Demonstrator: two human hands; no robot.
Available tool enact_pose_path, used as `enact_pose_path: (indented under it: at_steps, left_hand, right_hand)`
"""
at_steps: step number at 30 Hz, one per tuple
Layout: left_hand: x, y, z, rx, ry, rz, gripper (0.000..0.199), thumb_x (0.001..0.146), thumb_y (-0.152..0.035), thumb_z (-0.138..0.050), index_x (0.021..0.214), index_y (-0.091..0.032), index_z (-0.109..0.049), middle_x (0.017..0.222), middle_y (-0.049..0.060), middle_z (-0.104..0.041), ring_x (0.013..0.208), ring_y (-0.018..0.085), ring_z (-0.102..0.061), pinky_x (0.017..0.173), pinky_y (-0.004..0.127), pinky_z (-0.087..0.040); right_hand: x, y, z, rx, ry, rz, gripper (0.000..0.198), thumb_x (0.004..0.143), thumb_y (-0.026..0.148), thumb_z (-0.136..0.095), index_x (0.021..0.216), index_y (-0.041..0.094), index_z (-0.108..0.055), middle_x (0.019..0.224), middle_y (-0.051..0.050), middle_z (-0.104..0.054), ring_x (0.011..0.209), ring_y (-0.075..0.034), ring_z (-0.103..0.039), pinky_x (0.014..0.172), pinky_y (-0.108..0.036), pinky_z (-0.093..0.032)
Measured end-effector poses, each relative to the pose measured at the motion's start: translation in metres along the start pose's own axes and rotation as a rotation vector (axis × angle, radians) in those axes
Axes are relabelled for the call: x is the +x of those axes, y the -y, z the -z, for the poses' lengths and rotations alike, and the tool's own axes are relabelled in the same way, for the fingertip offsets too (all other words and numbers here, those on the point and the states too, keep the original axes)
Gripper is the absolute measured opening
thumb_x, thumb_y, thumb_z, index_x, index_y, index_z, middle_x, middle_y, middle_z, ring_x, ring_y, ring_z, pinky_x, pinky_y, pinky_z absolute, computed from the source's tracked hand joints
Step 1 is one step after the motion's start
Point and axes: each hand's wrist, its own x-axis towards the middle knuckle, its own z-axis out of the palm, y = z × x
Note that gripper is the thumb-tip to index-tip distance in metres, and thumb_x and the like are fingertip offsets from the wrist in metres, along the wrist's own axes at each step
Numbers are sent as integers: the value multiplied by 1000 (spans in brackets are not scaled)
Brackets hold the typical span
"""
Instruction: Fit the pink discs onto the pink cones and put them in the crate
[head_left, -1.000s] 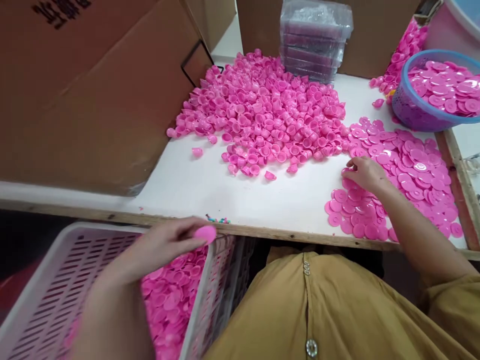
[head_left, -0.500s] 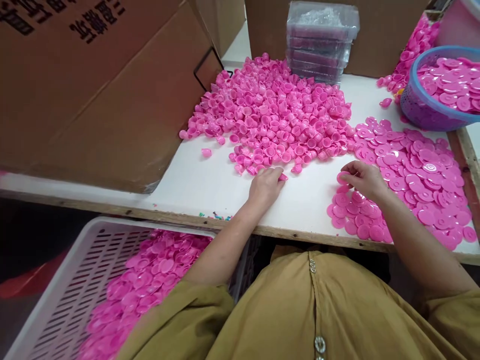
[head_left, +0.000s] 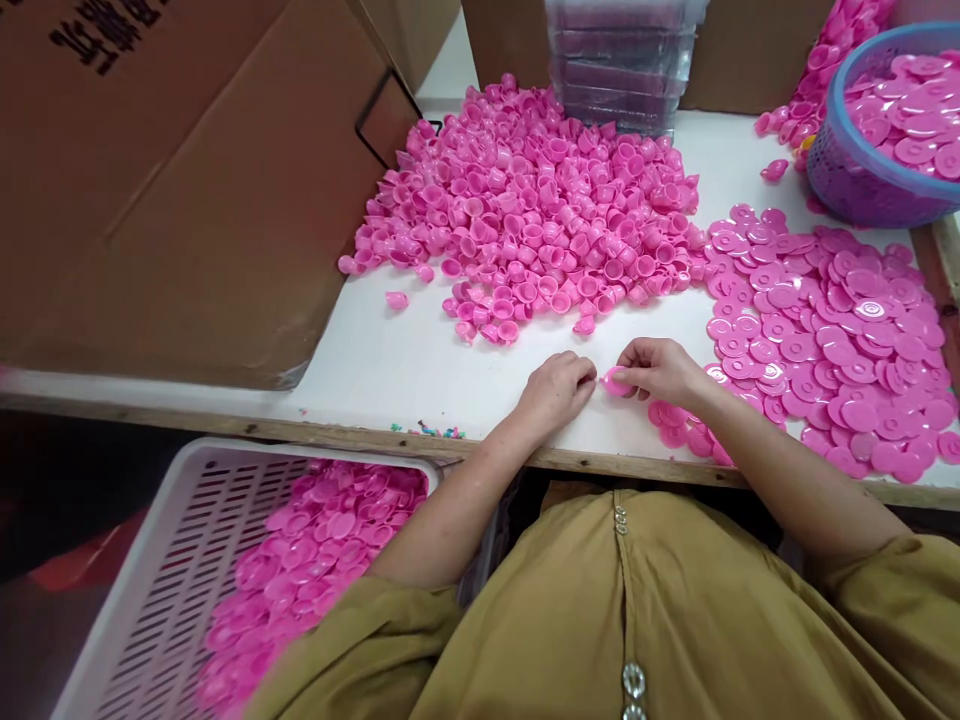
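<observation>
Joining step: your right hand (head_left: 660,368) pinches a pink disc (head_left: 615,381); your left hand (head_left: 555,388) is closed, contents hidden. Next, press parts squarely together.

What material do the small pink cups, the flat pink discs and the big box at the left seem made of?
Pink cups: likely moulded plastic, glossy, uniform colour. Pink discs: same shiny plastic, with bright highlights. Box: brown corrugated cardboard, matte, with folded flaps and black print.
</observation>
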Motion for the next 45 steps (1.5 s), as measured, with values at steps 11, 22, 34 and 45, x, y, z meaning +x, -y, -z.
enact_pose_path:
  at_steps: [11,22,34,45]
  left_hand:
    - [11,-6,-8,-114,-76,-88,23,83,-36,-63,101,-24,-72,98,6,-62,93,23,-51,85,35,-44]
    - [15,-1,-14,-183,-68,-39,28,79,-45,-68,96,-22,-75,90,6,-64,87,22,-50,80,33,-43]
    - [18,-1,2,-204,89,-56,36,71,-46,-74,97,-21,-73,91,5,-66,90,23,-54,84,35,-42]
    - [46,-8,20,-126,322,66,31,68,-47,-69,89,-23,-65,77,-1,-66,66,16,-56,56,25,-31]
  right_hand:
    - [4,2,20,89,-41,-31,33,68,38,-82,75,16,-58,54,0,-62,47,-11,-58,42,-20,-46]
    - [12,-1,5,-206,21,-110,26,72,21,-80,69,18,-54,52,4,-59,43,-11,-60,39,-18,-43]
    - [19,8,4,-234,62,-198,29,74,19,-80,68,18,-51,47,2,-58,39,-13,-59,35,-18,-40]
    - [22,10,1,-289,40,-227,30,74,19,-78,75,20,-48,49,2,-59,39,-14,-58,34,-19,-37]
